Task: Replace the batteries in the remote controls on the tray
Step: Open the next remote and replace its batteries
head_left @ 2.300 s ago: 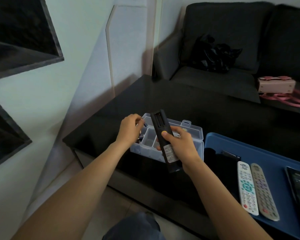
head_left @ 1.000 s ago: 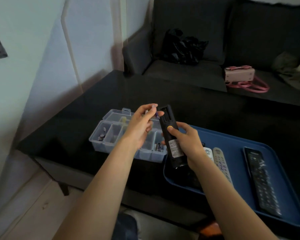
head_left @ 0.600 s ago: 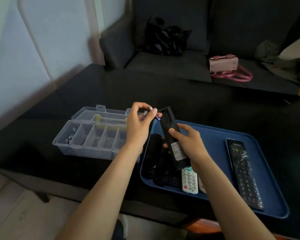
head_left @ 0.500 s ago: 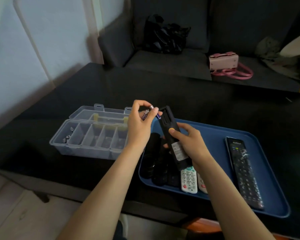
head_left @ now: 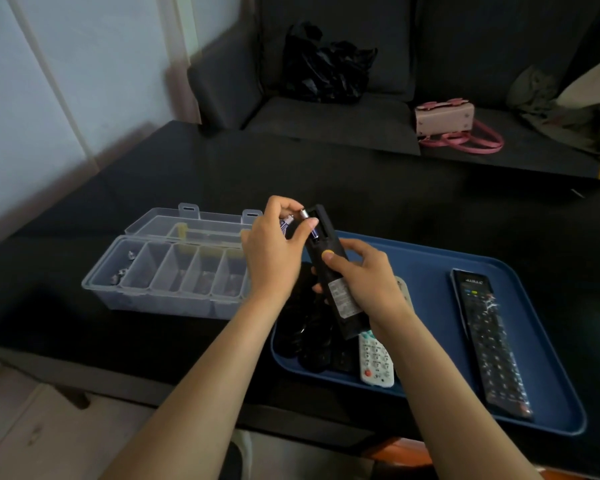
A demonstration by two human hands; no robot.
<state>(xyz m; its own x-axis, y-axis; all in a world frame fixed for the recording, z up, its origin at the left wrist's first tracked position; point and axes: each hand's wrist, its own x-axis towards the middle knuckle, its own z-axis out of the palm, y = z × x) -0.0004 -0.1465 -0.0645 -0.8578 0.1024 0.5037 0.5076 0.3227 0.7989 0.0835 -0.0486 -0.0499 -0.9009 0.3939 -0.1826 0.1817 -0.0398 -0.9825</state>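
The left hand (head_left: 274,258) pinches a battery (head_left: 309,225) at the open compartment of a black remote (head_left: 329,268), gripped back-up by the right hand (head_left: 368,285) at frame centre, above the blue tray (head_left: 541,341). A clear compartment box (head_left: 167,271) sits left on the table (head_left: 378,188).

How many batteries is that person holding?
2, both in the left hand: one battery going into the black remote, a second battery behind it. Others may be hidden.
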